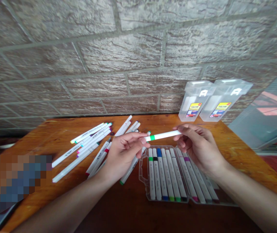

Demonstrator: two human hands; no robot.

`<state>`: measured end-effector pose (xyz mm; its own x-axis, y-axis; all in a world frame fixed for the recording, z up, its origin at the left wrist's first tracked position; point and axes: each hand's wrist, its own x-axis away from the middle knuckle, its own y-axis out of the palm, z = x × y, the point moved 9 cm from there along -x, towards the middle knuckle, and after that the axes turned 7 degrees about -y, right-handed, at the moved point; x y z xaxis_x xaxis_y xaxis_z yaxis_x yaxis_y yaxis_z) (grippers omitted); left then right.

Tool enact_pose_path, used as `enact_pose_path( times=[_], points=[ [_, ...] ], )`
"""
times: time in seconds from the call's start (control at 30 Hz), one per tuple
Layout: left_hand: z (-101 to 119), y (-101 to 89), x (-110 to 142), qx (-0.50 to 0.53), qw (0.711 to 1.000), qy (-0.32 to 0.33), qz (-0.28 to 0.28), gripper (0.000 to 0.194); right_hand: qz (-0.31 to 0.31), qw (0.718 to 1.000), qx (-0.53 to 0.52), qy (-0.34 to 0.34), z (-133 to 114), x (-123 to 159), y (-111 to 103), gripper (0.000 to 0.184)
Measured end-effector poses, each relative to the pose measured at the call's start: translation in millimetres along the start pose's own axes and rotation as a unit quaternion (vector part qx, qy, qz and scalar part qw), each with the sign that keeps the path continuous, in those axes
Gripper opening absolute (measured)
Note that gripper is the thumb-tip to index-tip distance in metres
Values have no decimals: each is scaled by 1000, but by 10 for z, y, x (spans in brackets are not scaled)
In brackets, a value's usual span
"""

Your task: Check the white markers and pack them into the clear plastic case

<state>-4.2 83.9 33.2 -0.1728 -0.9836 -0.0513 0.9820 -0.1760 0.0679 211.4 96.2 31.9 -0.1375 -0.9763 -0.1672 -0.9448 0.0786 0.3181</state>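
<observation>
Brick wall (pixel 119 58) close ahead, white marker (pixel 162 136) pinched between left hand (pixel 125 155) and right hand (pixel 196 145)

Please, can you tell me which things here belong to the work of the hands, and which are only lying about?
In use:
left hand
right hand
white marker with green band, held between them
clear plastic case of markers
loose white markers

Lying about:
two clear plastic boxes with yellow labels
brick wall
wooden table

White marker (pixel 162 136), green band near its left end; tilted slightly
</observation>
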Motion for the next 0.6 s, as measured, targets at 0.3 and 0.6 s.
enact_pose_path(
  times=[0.3,0.6],
  points=[
    [18,5,-2,-13,1000,-4,10,19,-25,1000,14,-10,25,15,8,18],
    [14,15,-2,-1,1000,-2,3,18,-55,998,19,-25,47,20,3,16]
  ],
)
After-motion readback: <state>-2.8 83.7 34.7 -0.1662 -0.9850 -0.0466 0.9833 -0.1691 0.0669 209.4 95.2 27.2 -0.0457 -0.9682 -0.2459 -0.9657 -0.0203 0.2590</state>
